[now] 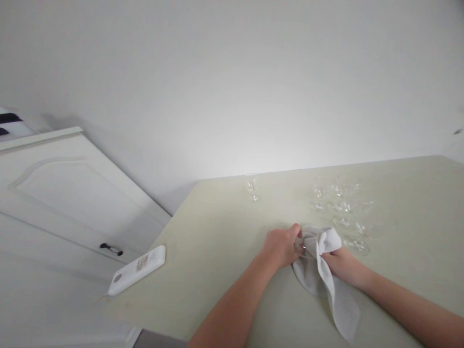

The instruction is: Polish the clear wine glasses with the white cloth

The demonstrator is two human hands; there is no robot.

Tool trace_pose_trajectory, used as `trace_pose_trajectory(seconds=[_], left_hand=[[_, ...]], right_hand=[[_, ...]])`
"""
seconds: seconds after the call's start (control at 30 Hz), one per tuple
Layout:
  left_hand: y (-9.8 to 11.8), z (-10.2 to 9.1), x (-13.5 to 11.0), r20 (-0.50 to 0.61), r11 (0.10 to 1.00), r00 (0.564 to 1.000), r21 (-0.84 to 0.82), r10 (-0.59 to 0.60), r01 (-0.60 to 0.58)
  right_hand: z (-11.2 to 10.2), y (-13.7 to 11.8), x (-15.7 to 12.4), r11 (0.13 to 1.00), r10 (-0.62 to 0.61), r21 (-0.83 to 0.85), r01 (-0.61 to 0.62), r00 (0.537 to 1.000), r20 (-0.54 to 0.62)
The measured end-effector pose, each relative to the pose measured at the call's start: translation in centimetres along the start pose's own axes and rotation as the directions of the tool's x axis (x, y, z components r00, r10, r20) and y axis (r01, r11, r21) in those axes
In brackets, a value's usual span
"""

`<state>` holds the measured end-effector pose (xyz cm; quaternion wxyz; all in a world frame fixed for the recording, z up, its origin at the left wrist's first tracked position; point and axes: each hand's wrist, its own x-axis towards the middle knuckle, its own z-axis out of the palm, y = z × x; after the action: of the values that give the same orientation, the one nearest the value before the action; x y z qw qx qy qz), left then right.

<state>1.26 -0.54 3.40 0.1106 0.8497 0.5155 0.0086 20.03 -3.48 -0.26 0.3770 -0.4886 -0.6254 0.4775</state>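
Head view, looking forward and down over a pale cream table [217, 232] set against a plain white wall [232, 87].

Lower centre of the frame: left hand [281, 247], fingers curled shut around a small clear glass [303, 240], gripping it from the left side. Just right of it: right hand [340, 263], closed on a white cloth [324, 270], pressing the bunched upper part of the cloth against the glass. Glass mostly hidden between the two hands and the cloth, with only a bit of clear rim showing; cannot tell whether resting on the table or held just off it. Loose end of the cloth trailing down and right toward the bottom edge, lying on the table. Two bare forearms entering from below, the left from bottom centre, the right from the lower right corner.

Right of centre, above the hands: cluster of clear stemmed glasses [344, 205], standing close together on the table, the nearest just beside the right hand. Exact count hard to tell, being transparent and overlapping. Further left, near the table's far edge at centre: single small stemmed glass [251, 187], upright, well apart from the cluster.

Lower left: flat white rectangular device [137, 268], lying at the table's left edge, with a round mark at one end and a small label; kind not clear. Left side of the frame: white cabinet door [58, 193] with a raised panel and a dark handle [111, 249].
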Motion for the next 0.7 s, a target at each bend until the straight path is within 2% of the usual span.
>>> trace_pose_trajectory(seconds=[0.27,0.5,0.7], left_hand=[[0.1,-0.1,0.0,0.010,1.000,1.000,0.009,-0.017,0.016],[0.3,-0.3,-0.2,0.020,0.999,0.999,-0.008,-0.044,0.045],[0.1,0.0,-0.2,-0.005,1.000,1.000,-0.006,-0.006,0.006]], right_hand=[[0.0,1.0,0.2,0.999,0.051,-0.006,-0.051,0.999,-0.005],[0.0,0.1,0.1,1.000,0.006,0.001,-0.006,1.000,-0.003],[-0.1,-0.1,-0.1,0.999,0.017,-0.040,-0.019,0.999,-0.042]])
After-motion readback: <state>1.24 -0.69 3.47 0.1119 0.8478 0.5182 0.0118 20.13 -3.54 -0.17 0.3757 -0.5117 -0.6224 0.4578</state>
